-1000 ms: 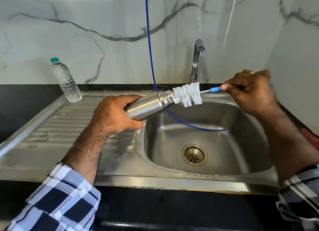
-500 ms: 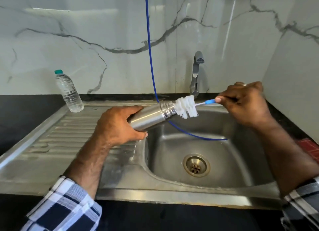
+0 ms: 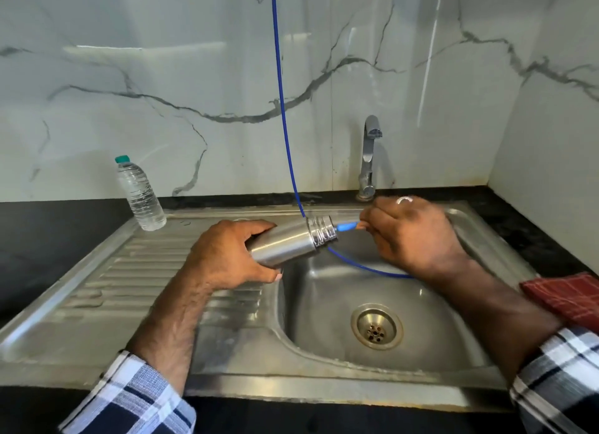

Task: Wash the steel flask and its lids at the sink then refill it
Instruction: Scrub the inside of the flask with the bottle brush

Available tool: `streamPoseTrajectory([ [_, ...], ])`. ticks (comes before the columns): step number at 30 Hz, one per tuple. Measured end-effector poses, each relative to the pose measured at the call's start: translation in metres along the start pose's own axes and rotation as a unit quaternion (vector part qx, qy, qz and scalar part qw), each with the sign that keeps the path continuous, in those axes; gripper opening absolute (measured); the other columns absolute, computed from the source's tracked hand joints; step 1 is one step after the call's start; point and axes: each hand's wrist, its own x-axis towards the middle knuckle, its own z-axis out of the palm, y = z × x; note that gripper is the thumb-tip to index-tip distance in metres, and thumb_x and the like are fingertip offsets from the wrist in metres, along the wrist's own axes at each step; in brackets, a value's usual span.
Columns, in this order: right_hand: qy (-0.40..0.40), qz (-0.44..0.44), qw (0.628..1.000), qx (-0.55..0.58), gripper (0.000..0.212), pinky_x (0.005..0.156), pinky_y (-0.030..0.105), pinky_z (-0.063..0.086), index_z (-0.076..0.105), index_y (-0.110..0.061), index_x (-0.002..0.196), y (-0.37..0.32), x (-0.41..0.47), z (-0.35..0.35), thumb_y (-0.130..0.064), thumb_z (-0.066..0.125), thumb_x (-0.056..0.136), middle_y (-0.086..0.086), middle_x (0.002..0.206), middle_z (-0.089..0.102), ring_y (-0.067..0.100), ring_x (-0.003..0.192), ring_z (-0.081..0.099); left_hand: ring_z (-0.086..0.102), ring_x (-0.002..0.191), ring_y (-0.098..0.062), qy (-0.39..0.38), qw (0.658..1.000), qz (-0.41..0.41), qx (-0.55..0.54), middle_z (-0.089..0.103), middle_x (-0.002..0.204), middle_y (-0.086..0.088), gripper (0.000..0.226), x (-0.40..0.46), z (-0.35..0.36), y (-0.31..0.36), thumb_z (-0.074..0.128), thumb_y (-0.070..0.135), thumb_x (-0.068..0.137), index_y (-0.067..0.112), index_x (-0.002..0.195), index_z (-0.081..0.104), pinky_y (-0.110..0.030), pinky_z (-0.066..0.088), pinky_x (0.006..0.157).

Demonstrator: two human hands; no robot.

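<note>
My left hand [image 3: 227, 255] grips the steel flask [image 3: 288, 242] around its body and holds it nearly level over the left rim of the sink basin [image 3: 324, 304], its threaded mouth pointing right. My right hand [image 3: 411, 232] pinches the handle of a bottle brush [image 3: 346, 226]. Only the blue end of that handle shows at the flask's mouth; the white bristles are hidden inside. No lids are in view.
A tap [image 3: 369, 154] stands behind the basin, with no water running. A blue hose [image 3: 282, 109] hangs from above into the basin. A plastic water bottle [image 3: 139, 193] stands at the back left of the drainboard [image 3: 129, 287]. A red cloth [image 3: 567, 297] lies at the right.
The brush head, outside the flask's mouth a second ago, has gone fully inside. My right hand moved left toward the flask.
</note>
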Motion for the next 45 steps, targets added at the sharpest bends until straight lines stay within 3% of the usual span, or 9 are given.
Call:
streamPoseTrajectory([
  [5, -0.247, 0.222, 0.937, 0.110, 0.037, 0.053, 0.030, 0.035, 0.061, -0.023, 0.075, -0.003, 0.002, 0.010, -0.042, 0.049, 0.104, -0.001, 0.064, 0.061, 0.021, 0.059, 0.058, 0.068, 0.111, -0.020, 0.091, 0.974, 0.091, 0.188, 0.074, 0.125, 0.014, 0.085, 0.017, -0.005, 0.018, 0.091, 0.048, 0.055, 0.043, 0.136, 0.067, -0.041, 0.044, 0.099],
  [9, -0.389, 0.511, 0.595, 0.483, 0.044, 0.046, 0.026, 0.022, 0.056, -0.015, 0.067, 0.012, -0.004, 0.012, -0.035, 0.054, 0.107, -0.002, 0.054, 0.037, 0.012, 0.044, 0.028, 0.066, 0.113, -0.022, 0.151, 0.951, 0.153, 0.222, 0.074, 0.126, 0.012, 0.074, 0.021, 0.006, 0.020, 0.086, 0.035, 0.059, 0.038, 0.132, 0.069, -0.048, 0.039, 0.104],
  [15, -0.104, 0.122, 0.986, 0.045, 0.024, 0.073, 0.038, 0.052, 0.078, -0.026, 0.095, 0.014, -0.007, 0.012, -0.046, 0.065, 0.097, 0.001, 0.094, 0.070, 0.026, 0.083, 0.066, 0.064, 0.115, -0.019, 0.116, 0.982, 0.040, 0.141, 0.072, 0.128, 0.017, 0.090, 0.022, 0.015, 0.016, 0.095, 0.042, 0.052, 0.045, 0.137, 0.065, -0.044, 0.037, 0.103],
  [21, -0.189, 0.221, 0.956, 0.049, 0.045, 0.057, 0.033, 0.036, 0.053, -0.020, 0.068, 0.009, 0.005, 0.005, -0.052, 0.053, 0.099, 0.001, 0.061, 0.055, 0.029, 0.060, 0.055, 0.062, 0.118, -0.020, 0.156, 0.979, 0.053, 0.121, 0.072, 0.130, 0.014, 0.091, 0.017, 0.009, 0.008, 0.098, 0.036, 0.053, 0.041, 0.138, 0.065, -0.044, 0.036, 0.103],
  [25, -0.358, 0.422, 0.755, 0.353, 0.052, 0.051, 0.028, 0.033, 0.063, -0.014, 0.060, 0.020, 0.008, 0.009, -0.046, 0.064, 0.101, -0.002, 0.048, 0.049, 0.016, 0.046, 0.042, 0.063, 0.117, -0.021, 0.171, 0.967, 0.076, 0.173, 0.073, 0.128, 0.013, 0.086, 0.015, 0.004, 0.000, 0.095, 0.033, 0.053, 0.039, 0.134, 0.068, -0.046, 0.036, 0.104],
  [31, -0.073, 0.129, 0.987, 0.056, 0.032, 0.077, 0.040, 0.050, 0.078, -0.022, 0.096, 0.013, -0.007, 0.019, -0.049, 0.062, 0.100, 0.000, 0.091, 0.071, 0.028, 0.079, 0.067, 0.063, 0.117, -0.020, 0.139, 0.983, 0.018, 0.120, 0.072, 0.127, 0.015, 0.089, 0.015, 0.008, 0.007, 0.096, 0.044, 0.056, 0.045, 0.138, 0.063, -0.045, 0.037, 0.104],
  [36, -0.118, 0.170, 0.978, 0.039, 0.047, 0.057, 0.033, 0.033, 0.055, -0.024, 0.064, 0.015, -0.001, 0.002, -0.053, 0.054, 0.102, -0.002, 0.063, 0.059, 0.028, 0.062, 0.057, 0.062, 0.118, -0.021, 0.145, 0.983, 0.027, 0.107, 0.071, 0.130, 0.013, 0.093, 0.013, 0.004, 0.000, 0.099, 0.039, 0.054, 0.043, 0.140, 0.062, -0.045, 0.037, 0.106],
  [40, -0.299, 0.380, 0.818, 0.313, 0.048, 0.064, 0.033, 0.037, 0.069, -0.011, 0.062, 0.034, 0.009, -0.003, -0.039, 0.067, 0.101, -0.001, 0.051, 0.054, 0.013, 0.052, 0.047, 0.061, 0.118, -0.021, 0.140, 0.978, 0.029, 0.150, 0.070, 0.132, 0.013, 0.093, 0.012, 0.003, -0.003, 0.099, 0.039, 0.056, 0.044, 0.141, 0.062, -0.045, 0.035, 0.105],
  [45, -0.140, 0.266, 0.950, 0.081, 0.035, 0.083, 0.043, 0.051, 0.075, -0.029, 0.090, 0.028, -0.009, 0.010, -0.062, 0.062, 0.094, -0.006, 0.083, 0.069, 0.022, 0.082, 0.065, 0.062, 0.117, -0.021, 0.130, 0.982, 0.002, 0.137, 0.071, 0.131, 0.012, 0.093, 0.014, 0.006, 0.001, 0.098, 0.046, 0.056, 0.043, 0.142, 0.061, -0.046, 0.037, 0.106],
])
